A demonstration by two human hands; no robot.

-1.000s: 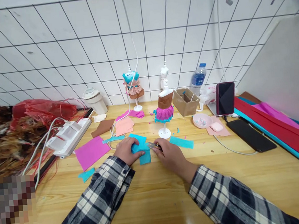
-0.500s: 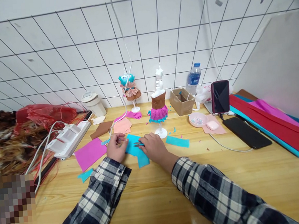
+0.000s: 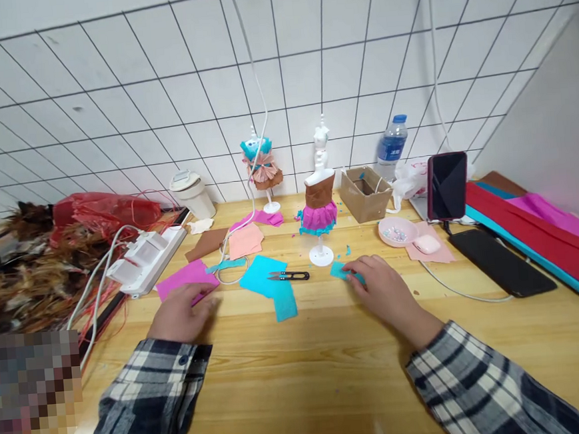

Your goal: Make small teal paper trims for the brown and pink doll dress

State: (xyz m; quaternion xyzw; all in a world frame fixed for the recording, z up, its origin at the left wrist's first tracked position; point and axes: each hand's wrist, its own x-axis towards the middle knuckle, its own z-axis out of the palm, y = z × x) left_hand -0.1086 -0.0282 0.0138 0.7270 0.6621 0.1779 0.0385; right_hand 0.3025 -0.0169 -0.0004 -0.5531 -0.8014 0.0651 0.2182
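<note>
My right hand [image 3: 383, 291] has its fingers closed on a small blue crepe-paper strip [image 3: 338, 270] at the table surface. My left hand [image 3: 183, 313] rests low over the near edge of a magenta paper sheet [image 3: 181, 277], thumb and forefinger apart; what lies beneath its palm is hidden. Between the hands, thread snips [image 3: 290, 276] lie on a larger blue crepe-paper piece [image 3: 261, 276], and a smaller blue flap [image 3: 285, 304] sticks out towards me. Just behind stands a small white mannequin [image 3: 321, 256] dressed in a brown top and a magenta, blue-edged skirt [image 3: 320, 218].
A second dressed mannequin [image 3: 262, 162], a cardboard box [image 3: 367, 201] and a water bottle [image 3: 393, 145] stand near the wall. At right are a bead dish [image 3: 397, 232], a propped phone [image 3: 447, 188] and a black power bank [image 3: 503, 261]. A power strip [image 3: 147, 261] lies left.
My right hand has let go of the snips, leaving them on the blue paper, and moved right onto the blue strip. My left hand has shifted left, off the blue paper. The view has turned slightly left.
</note>
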